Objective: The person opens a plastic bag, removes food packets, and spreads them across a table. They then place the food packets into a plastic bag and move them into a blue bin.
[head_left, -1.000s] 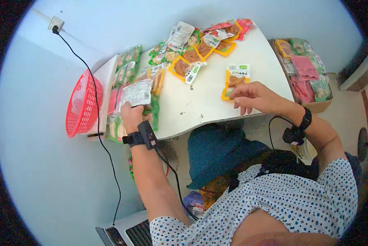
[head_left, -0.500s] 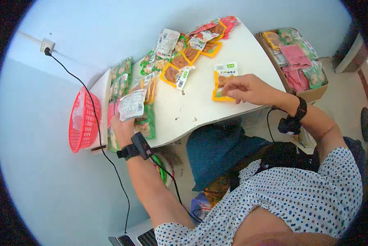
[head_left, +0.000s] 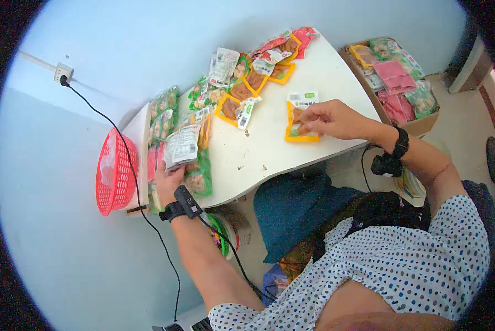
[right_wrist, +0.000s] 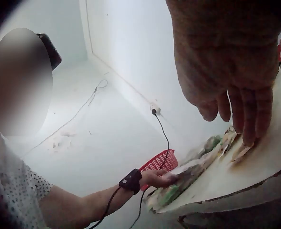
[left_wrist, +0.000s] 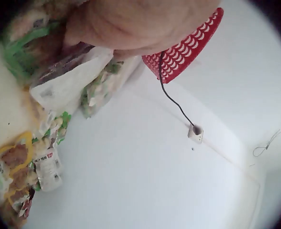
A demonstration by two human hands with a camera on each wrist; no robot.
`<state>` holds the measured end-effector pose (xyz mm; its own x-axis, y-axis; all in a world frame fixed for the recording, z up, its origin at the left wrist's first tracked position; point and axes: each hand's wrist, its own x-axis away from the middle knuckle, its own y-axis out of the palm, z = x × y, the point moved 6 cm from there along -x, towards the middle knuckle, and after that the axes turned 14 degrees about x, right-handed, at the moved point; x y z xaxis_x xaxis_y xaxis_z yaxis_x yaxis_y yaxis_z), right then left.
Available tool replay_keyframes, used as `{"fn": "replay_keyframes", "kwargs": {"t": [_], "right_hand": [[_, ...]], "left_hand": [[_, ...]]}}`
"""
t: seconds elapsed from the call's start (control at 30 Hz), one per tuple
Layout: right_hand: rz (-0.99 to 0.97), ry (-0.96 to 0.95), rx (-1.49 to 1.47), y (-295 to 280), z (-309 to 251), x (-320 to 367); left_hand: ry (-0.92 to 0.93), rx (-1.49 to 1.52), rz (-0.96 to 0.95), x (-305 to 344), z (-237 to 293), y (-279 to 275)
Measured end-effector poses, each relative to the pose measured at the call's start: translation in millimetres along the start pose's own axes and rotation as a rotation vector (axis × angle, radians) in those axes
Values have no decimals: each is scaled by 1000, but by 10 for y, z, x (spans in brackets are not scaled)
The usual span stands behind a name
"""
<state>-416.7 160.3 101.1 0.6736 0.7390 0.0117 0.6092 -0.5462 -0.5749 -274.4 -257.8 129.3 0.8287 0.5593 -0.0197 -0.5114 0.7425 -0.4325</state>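
In the head view my left hand (head_left: 168, 182) grips the lower end of a white-backed food packet (head_left: 182, 144) at the table's left side. That packet (left_wrist: 71, 81) appears tilted in the left wrist view, the hand partly covering it. Below it are green-edged food packets (head_left: 199, 179). My right hand (head_left: 340, 120) hangs over a yellow-edged food packet (head_left: 296, 115) lying flat near the table's front edge. In the right wrist view its fingers (right_wrist: 249, 114) point down, loosely straight, with fingertips right at the packet.
Several more food packets (head_left: 242, 91) lie overlapping along the back of the white table (head_left: 269, 138). A red plastic basket (head_left: 115, 176) stands at the left, with a black cable (head_left: 142, 207) passing in front. On the right, a cardboard box (head_left: 424, 128) holds more packets.
The head view has shifted. My left hand has changed its hold on the white-backed packet, which has turned more upright. My right hand has moved left, further over the yellow-edged packet.
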Motion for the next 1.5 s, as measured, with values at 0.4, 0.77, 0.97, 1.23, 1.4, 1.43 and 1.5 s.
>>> {"fn": "replay_keyframes", "kwargs": {"t": [0.4,0.77,0.97,1.23,1.4,1.43,1.5], "right_hand": [[192,-150,544,-215,-160,-73],[400,167,1058,-797,827,-648],[299,288,1226,-825,1007,-709],[464,259,933,-997,857,-671],[530,292,840,-1081,849,-718],[531,306,817,-1099,825,-788],[541,322,814,-1151,843,-966]], "left_hand": [[1,11,187,153,-217,-402],[206,68,273,-505,396,399],[212,-196,69,-1420,278,1200],[581,-1097,-37,-2425,-373,1621],[191,-338,-63,-2721,-591,1859],[241,-360,-97,-2690,-568,1879],[236,-355,-63,-2592,-546,1874]]}}
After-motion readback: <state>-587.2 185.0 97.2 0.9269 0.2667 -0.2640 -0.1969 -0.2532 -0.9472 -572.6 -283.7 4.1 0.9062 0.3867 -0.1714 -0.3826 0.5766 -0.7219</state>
